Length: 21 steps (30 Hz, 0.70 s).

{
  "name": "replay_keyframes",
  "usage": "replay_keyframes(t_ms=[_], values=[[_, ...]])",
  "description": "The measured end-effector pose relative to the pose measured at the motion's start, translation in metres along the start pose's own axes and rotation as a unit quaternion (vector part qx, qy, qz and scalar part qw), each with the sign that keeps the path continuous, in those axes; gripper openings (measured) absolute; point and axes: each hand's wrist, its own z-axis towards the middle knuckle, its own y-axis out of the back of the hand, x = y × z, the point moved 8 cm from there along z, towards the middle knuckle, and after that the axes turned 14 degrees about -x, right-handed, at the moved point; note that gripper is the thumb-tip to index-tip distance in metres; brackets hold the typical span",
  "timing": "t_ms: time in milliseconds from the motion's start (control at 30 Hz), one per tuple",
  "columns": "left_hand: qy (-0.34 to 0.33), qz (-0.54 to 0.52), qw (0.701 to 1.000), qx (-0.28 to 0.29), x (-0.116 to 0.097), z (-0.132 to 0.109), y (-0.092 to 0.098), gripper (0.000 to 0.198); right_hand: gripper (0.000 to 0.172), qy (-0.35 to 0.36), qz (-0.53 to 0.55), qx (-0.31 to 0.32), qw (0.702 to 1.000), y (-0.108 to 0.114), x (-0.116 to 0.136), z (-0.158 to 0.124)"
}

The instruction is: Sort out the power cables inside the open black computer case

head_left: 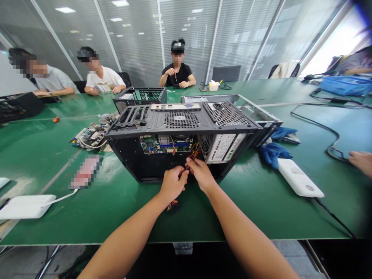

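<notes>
A black computer case [151,126] lies in front of me with its side open toward me. Inside it show a green motherboard [151,144] and a power supply [225,148] with a white label. My left hand [173,180] and my right hand [200,172] meet at the case's open side, both closed around a bundle of thin coloured power cables [195,151]. These run out from beside the power supply. Below my left hand hangs a cable connector end [173,205] with yellow and red wires. My fingertips hide the exact spot they pinch.
Loose circuit boards [94,133] lie left of the case, near a phone [86,170] on a white cord. A second case [258,110] stands behind. Blue gloves [270,155] and a white power bank [299,178] lie right, near another person's hand [362,162]. Several people sit around the table.
</notes>
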Motion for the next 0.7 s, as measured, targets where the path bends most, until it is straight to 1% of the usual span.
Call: replay_keyframes(t_ms=[67,200,267,300,367,467,567,633,700], values=[[0.005,-0.001,1.000,0.005,0.001,0.000,-0.001,0.026,0.046,-0.002,0.000,-0.002,1.000,0.000,0.001,0.000],[0.074,-0.066,0.994,0.055,0.012,0.000,-0.011,0.027,0.047,-0.011,0.013,0.003,1.000,0.000,0.001,-0.002],[0.091,-0.083,0.990,0.070,0.016,-0.001,-0.013,0.027,0.048,-0.014,0.017,0.005,1.000,-0.001,0.001,-0.002],[0.087,-0.078,0.991,0.068,0.016,-0.001,-0.013,0.026,0.048,-0.013,0.017,0.005,1.000,-0.001,0.000,-0.002],[0.057,-0.044,0.996,0.052,0.012,0.000,-0.010,0.026,0.048,-0.011,0.014,0.002,1.000,-0.001,-0.001,-0.001],[-0.023,0.037,0.999,0.007,0.001,0.001,-0.002,0.026,0.046,-0.007,0.011,0.000,1.000,-0.001,-0.005,0.002],[-0.096,0.098,0.990,-0.032,-0.011,0.001,0.003,0.025,0.044,-0.002,0.009,-0.003,1.000,0.000,-0.006,0.003],[-0.101,0.099,0.989,-0.032,-0.013,0.002,0.004,0.027,0.045,0.000,0.006,-0.003,1.000,0.000,-0.006,0.003],[-0.080,0.077,0.994,-0.018,-0.011,0.002,0.003,0.029,0.046,-0.001,0.006,-0.004,1.000,0.000,-0.004,0.001]])
